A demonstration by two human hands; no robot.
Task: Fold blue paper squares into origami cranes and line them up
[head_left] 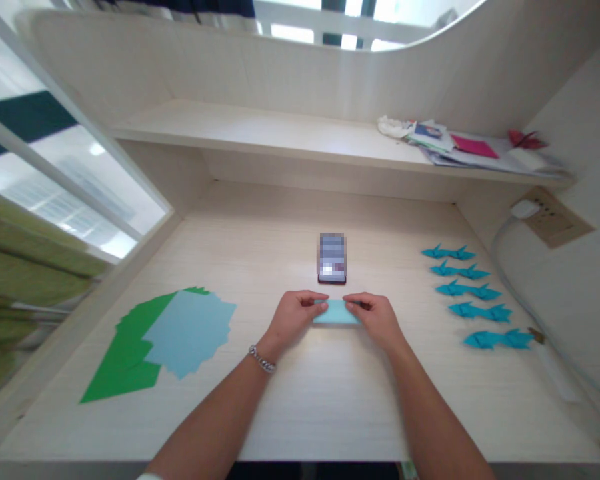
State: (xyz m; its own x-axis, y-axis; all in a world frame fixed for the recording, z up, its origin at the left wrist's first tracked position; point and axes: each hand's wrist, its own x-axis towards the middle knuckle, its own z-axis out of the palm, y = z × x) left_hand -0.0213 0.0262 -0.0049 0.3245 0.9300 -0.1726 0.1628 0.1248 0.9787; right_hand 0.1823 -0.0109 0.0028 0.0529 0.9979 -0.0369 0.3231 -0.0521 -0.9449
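Observation:
A light blue folded paper (337, 312) lies between my hands as a narrow rectangle, just above or on the desk; the gap cannot be made out. My left hand (299, 312) pinches its left end between thumb and fingers. At the right end my right hand (375, 315) pinches it the same way. A phone (332, 257) with a blurred screen is just beyond the paper. To the left, light blue paper sheets (195, 333) are fanned over green paper sheets (125, 360).
Several blue origami pieces (468, 291) form a column on the right of the desk (300, 407). Behind them a cable (517, 290) runs from a wall socket (553, 217). A shelf (280, 140) crosses above the desk, with papers (460, 145) at its right end.

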